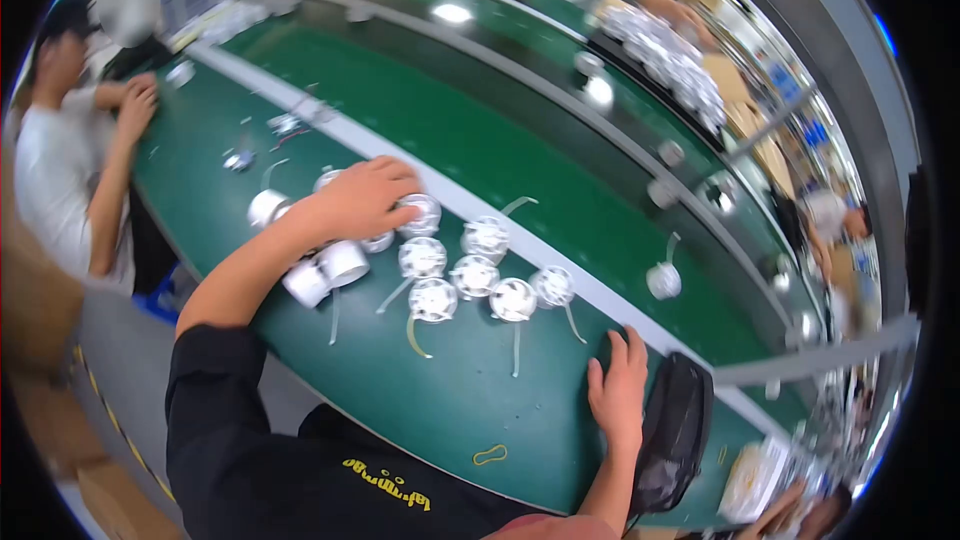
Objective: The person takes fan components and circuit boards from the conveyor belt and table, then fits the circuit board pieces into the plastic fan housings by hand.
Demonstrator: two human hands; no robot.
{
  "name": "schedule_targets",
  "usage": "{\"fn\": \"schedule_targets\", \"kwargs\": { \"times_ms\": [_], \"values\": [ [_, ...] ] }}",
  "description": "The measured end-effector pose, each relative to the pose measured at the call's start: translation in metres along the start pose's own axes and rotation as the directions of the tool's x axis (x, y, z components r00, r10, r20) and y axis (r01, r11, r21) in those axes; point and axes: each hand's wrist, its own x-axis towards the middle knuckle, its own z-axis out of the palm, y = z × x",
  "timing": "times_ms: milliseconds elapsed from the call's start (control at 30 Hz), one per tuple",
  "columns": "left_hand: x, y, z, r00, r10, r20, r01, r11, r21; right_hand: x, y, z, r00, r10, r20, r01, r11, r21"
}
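My left hand (pixel 365 202) reaches over a cluster of white round plastic housings, with its fingers curled and its thumb against one white housing (pixel 420 216). Its palm hides part of the cluster. Several more housings (pixel 475 277) stand beside it with open, spoked faces up, some trailing a thin pale strip (pixel 516 350). Nearer my left forearm, a few white cylinders (pixel 345 262) lie on their sides. My right hand (pixel 622 388) rests on the green table (pixel 450 400) with fingers spread and nothing in them, next to a black bag (pixel 678 430).
A green conveyor belt (pixel 400 90) runs behind a grey rail, carrying a white housing (pixel 663 280). A yellow rubber band (pixel 490 455) lies near the table's front edge. Small parts (pixel 240 158) lie at left. One person (pixel 70 160) sits left; another works across the belt by a heaped tray (pixel 665 60).
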Motion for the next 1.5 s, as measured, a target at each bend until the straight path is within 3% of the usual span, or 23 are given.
{"fn": "schedule_targets", "kwargs": {
  "times_ms": [67,100,167,200,333,367,467,500,600,667,700,767,800,867,900,967,1000,1100,1267,1367,1400,1467,1500],
  "values": [
    [-0.002,0.009,-0.006,0.996,-0.079,0.039,0.082,0.992,-0.096,0.001,0.001,0.001,0.999,-0.052,-0.001,0.052,0.999,0.016],
    [-0.002,0.007,-0.007,0.997,-0.065,0.050,0.069,0.994,-0.084,0.000,0.002,0.001,1.000,0.021,-0.024,-0.020,1.000,0.010],
    [0.000,0.014,-0.013,0.993,-0.075,0.089,0.083,0.993,-0.085,0.001,0.003,0.000,0.998,-0.062,-0.031,0.063,0.997,0.038],
    [0.003,0.021,-0.018,0.988,-0.102,0.113,0.112,0.989,-0.091,0.000,0.004,0.001,0.998,-0.011,-0.059,0.013,0.999,0.037],
    [0.018,0.065,-0.021,0.993,0.121,0.011,-0.120,0.992,-0.044,-0.001,0.004,0.000,0.999,-0.035,-0.037,0.036,0.998,0.043],
    [0.021,0.073,-0.014,0.992,0.122,0.002,-0.122,0.990,-0.070,-0.002,0.003,0.002,0.999,-0.033,-0.034,0.035,0.998,0.054],
    [0.027,0.089,0.004,0.937,0.346,-0.053,-0.351,0.925,-0.144,0.009,0.011,-0.005,0.995,-0.102,-0.008,0.102,0.994,0.034],
    [0.026,0.089,0.010,0.948,0.310,-0.077,-0.318,0.935,-0.157,0.010,0.015,-0.007,0.995,-0.097,0.016,0.096,0.994,0.051],
    [0.024,0.077,0.024,0.913,0.398,-0.087,-0.406,0.904,-0.132,0.024,0.024,-0.009,0.990,-0.105,0.094,0.095,0.990,0.101],
    [0.022,0.076,0.026,0.927,0.367,-0.074,-0.374,0.914,-0.158,0.043,0.034,-0.010,0.998,-0.038,-0.045,0.049,0.954,0.295],
    [0.021,0.076,0.025,0.930,0.363,-0.061,-0.368,0.914,-0.172,0.056,0.036,-0.008,0.998,-0.042,-0.038,0.051,0.954,0.295],
    [0.017,0.072,0.025,0.928,0.369,-0.053,-0.372,0.911,-0.178,0.089,0.039,-0.001,0.927,0.056,-0.372,0.065,0.950,0.306],
    [0.016,0.071,0.024,0.925,0.373,-0.068,-0.379,0.909,-0.174,0.105,0.037,0.004,0.920,0.056,-0.387,0.071,0.950,0.305],
    [0.016,0.071,0.025,0.914,0.392,-0.101,-0.405,0.898,-0.173,0.132,0.032,0.016,0.796,-0.127,-0.591,0.130,0.991,-0.037],
    [0.016,0.072,0.025,0.906,0.410,-0.107,-0.423,0.890,-0.169,0.144,0.042,0.035,0.789,-0.121,-0.603,0.117,0.992,-0.045],
    [0.013,0.072,0.024,0.918,0.384,-0.098,-0.396,0.900,-0.180,0.158,0.061,0.070,0.872,-0.280,-0.401,0.235,0.959,-0.160],
    [0.014,0.073,0.022,0.922,0.377,-0.088,-0.387,0.904,-0.182,0.155,0.056,0.066,0.870,-0.257,-0.421,0.206,0.965,-0.162],
    [0.017,0.077,0.018,0.925,0.372,-0.072,-0.379,0.906,-0.188,0.138,0.031,0.047,0.945,-0.210,-0.253,0.197,0.978,-0.073],
    [0.018,0.081,0.012,0.936,0.351,0.016,-0.342,0.921,-0.186,0.088,-0.014,0.010,0.903,0.011,-0.430,0.068,0.983,0.169],
    [0.018,0.085,0.011,0.935,0.349,0.057,-0.336,0.927,-0.165,0.057,-0.024,-0.002,0.799,-0.100,-0.593,0.198,0.975,0.102],
    [0.019,0.086,0.009,0.942,0.330,0.056,-0.319,0.935,-0.153,0.049,-0.023,0.002,0.792,-0.066,-0.607,0.166,0.980,0.111],
    [0.019,0.090,0.007,0.941,0.329,0.080,-0.313,0.936,-0.164,0.030,-0.024,0.011,0.858,-0.157,-0.489,0.206,0.977,0.048],
    [0.019,0.093,0.006,0.950,0.298,0.091,-0.279,0.944,-0.178,0.023,-0.022,0.022,0.914,-0.199,-0.352,0.222,0.975,0.025]
  ]
}}
